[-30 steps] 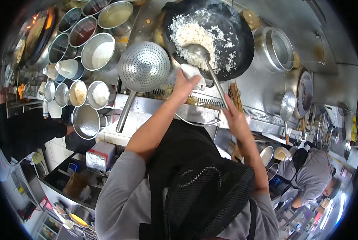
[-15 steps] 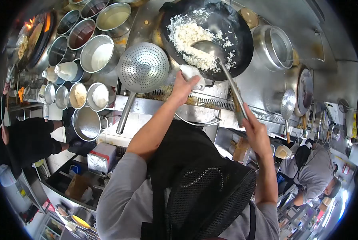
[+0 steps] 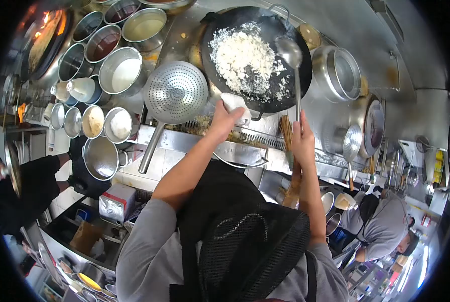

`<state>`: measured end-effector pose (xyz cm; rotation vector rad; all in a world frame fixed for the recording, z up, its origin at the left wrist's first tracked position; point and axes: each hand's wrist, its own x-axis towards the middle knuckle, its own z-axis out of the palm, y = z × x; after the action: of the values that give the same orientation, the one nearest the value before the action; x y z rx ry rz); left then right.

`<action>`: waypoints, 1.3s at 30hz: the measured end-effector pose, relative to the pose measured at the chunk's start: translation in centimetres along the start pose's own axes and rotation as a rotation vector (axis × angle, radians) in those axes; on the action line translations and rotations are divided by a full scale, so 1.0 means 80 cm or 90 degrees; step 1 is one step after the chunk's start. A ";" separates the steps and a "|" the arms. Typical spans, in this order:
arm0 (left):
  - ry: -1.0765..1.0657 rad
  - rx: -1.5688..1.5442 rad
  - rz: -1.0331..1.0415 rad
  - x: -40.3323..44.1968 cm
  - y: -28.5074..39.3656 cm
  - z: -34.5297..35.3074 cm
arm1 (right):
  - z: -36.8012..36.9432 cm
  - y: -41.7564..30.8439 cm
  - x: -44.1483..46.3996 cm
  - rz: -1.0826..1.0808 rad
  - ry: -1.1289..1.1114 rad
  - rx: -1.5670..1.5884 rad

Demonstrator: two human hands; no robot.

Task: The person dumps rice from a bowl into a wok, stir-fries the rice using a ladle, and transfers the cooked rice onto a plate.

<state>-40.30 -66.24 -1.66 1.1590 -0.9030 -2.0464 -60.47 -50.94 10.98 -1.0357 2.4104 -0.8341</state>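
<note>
A dark wok (image 3: 271,30) holds a heap of white rice (image 3: 245,56), with loose grains scattered toward its right side. My left hand (image 3: 226,119) is closed around a folded white cloth (image 3: 236,107) at the wok's near rim. What lies under the cloth is hidden. My right hand (image 3: 302,140) grips the handle of a metal ladle (image 3: 289,52). The ladle's bowl is inside the wok at its right side, apart from the main heap. To the left of the wok, a large perforated strainer (image 3: 176,91) rests with its handle pointing toward me.
Metal pots of liquids, including a white one (image 3: 126,72), and seasoning bowls (image 3: 118,125) crowd the left. A bamboo brush (image 3: 285,130) stands near my right hand. Another strainer (image 3: 352,141) sits right. Flames (image 3: 45,19) burn far left. People stand at left (image 3: 29,189) and right (image 3: 381,221).
The ladle bowl has moved from the middle of the rice to the wok's right side. My right hand has shifted up and left. The rice is gathered into a rounder heap.
</note>
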 end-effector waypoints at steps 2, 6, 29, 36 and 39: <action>0.017 0.052 0.000 -0.006 0.019 0.006 | 0.053 0.006 0.042 -0.009 0.028 -0.076; 0.004 0.052 -0.006 -0.004 0.020 0.009 | 0.088 -0.057 0.050 0.014 -0.138 0.008; -0.011 0.028 0.046 0.001 0.002 0.006 | -0.165 -0.052 -0.005 -0.281 -0.127 -0.360; -0.001 0.008 0.023 0.001 0.000 0.010 | -0.050 0.016 -0.070 -0.041 -0.284 -0.236; 0.016 0.037 0.038 0.003 0.000 0.008 | -0.039 -0.004 -0.047 -0.091 -0.233 -0.093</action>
<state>-41.00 -66.26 -1.52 1.1714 -0.9791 -1.9659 -59.56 -47.15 13.94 -1.3026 2.1280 -0.4659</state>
